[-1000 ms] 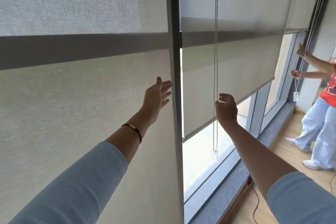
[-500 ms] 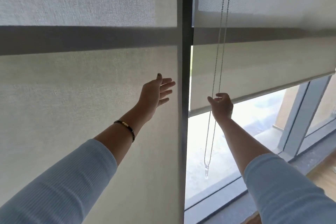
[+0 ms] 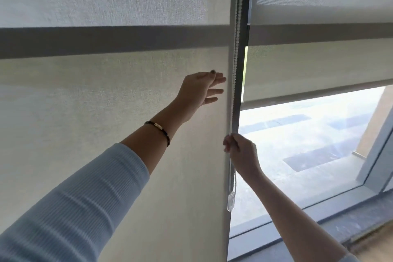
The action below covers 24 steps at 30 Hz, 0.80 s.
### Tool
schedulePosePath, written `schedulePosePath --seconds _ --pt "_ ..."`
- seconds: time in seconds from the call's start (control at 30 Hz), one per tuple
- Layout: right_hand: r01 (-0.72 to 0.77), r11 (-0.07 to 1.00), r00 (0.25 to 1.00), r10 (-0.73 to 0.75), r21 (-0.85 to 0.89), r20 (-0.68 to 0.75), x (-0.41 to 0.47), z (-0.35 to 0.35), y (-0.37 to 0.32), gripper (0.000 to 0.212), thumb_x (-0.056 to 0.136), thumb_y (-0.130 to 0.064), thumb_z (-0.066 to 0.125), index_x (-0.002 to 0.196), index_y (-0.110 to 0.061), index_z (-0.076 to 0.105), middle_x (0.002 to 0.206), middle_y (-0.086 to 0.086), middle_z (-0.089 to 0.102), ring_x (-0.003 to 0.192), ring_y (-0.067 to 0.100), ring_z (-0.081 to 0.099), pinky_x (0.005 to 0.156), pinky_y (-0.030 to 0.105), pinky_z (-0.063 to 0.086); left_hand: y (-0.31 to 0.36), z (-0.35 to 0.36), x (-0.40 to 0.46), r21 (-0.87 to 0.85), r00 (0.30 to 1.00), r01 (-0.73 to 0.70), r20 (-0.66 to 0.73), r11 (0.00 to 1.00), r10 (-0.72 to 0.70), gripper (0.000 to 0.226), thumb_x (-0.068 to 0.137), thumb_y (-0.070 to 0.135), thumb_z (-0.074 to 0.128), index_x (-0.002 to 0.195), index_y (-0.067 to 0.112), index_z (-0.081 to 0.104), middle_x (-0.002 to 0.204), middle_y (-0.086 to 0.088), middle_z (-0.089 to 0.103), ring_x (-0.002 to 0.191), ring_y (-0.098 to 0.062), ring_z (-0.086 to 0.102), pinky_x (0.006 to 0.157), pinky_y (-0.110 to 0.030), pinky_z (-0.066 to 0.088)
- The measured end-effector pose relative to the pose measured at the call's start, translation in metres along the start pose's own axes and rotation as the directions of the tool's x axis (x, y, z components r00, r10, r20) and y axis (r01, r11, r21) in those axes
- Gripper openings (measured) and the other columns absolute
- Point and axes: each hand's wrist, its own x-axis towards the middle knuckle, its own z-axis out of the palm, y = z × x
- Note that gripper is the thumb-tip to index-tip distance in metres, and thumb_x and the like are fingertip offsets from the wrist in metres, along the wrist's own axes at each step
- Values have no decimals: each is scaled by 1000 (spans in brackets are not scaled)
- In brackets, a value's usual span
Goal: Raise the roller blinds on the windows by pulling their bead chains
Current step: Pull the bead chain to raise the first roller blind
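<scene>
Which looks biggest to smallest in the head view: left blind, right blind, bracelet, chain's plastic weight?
1. Left blind, filling most of the frame, though nearer the camera.
2. Right blind, partly raised.
3 and 4. Bracelet and plastic weight: similar, unsure.

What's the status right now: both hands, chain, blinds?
Right hand shut on bead chain. Left hand open, beside chain. Left blind down; right blind part-raised.

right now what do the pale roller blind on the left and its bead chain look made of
Pale left roller blind: woven fabric, matte, its fine weave texture visible. White bead chain: small round beads, likely plastic, possibly metal. Clear chain weight: seemingly transparent plastic.
</scene>
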Motion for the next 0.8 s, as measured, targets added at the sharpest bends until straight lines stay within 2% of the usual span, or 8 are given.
schedulePosePath --seconds 0.13,0.23,0.3,0.37,0.6,0.67,0.73,0.8 --pt "43 998 996 -46 39 78 -26 17 -15 30 91 8 45 70 -6 62 58 -10 58 53 2 54 53 13 41 44 0 -9 -138 994 -106 18 985 109 40 105 29 41 121 -1 62 116 -15 72 98 -32 73 91 -49 57" --pt "49 997 993 -54 53 103 -43 25 -21 32 91 8 44 69 -9 60 57 -9 56 51 3 51 52 16 40 62 -8 -20 -260 985 -135 67 956 157 38 105 29 40 109 0 65 85 -11 66 72 -24 65 74 -37 58" --pt "35 998 990 -42 52 134 -54 32 -23 33 91 7 45 67 -12 58 54 -13 55 50 2 49 51 17 39 59 -9 -31 -286 981 -150 79 946 179 31 105 19 37 87 9 61 66 -1 46 59 -13 41 57 -26 37" --pt "21 999 983 -28 40 180 -66 40 -21 34 90 7 46 66 -15 56 53 -16 54 50 2 48 51 16 38 44 -8 -45 -295 980 -161 66 942 188 35 101 3 31 74 12 51 59 3 36 55 -11 27 55 -30 19" --pt "-37 977 891 126 -208 436 -133 65 20 42 86 3 48 65 -32 59 53 -19 61 52 0 57 58 26 51 -56 -39 -110 -313 1000 16 15 949 -12 42 97 -6 30 65 16 46 57 4 32 53 -11 23 55 -31 15" --pt "-65 958 801 217 -279 557 -142 67 26 37 89 0 51 78 -28 72 77 -11 76 75 1 68 79 34 58 -83 -44 -133 -316 997 70 10 946 -71 46 97 -7 30 63 18 48 56 5 32 52 -10 24 56 -31 15" --pt "-113 940 737 297 -323 607 -135 61 15 42 89 6 50 112 -20 74 117 0 74 112 9 65 105 31 48 -103 -54 -149 -301 992 110 -26 947 -124 44 96 -9 29 64 16 45 55 5 32 53 -11 25 60 -34 12" --pt "-163 961 776 265 -224 573 -113 48 -16 61 82 21 42 131 -10 61 133 10 64 127 19 58 111 31 43 -115 -66 -158 -261 985 126 -81 957 -152 43 97 -8 29 65 16 44 55 6 33 54 -12 25 60 -34 13"
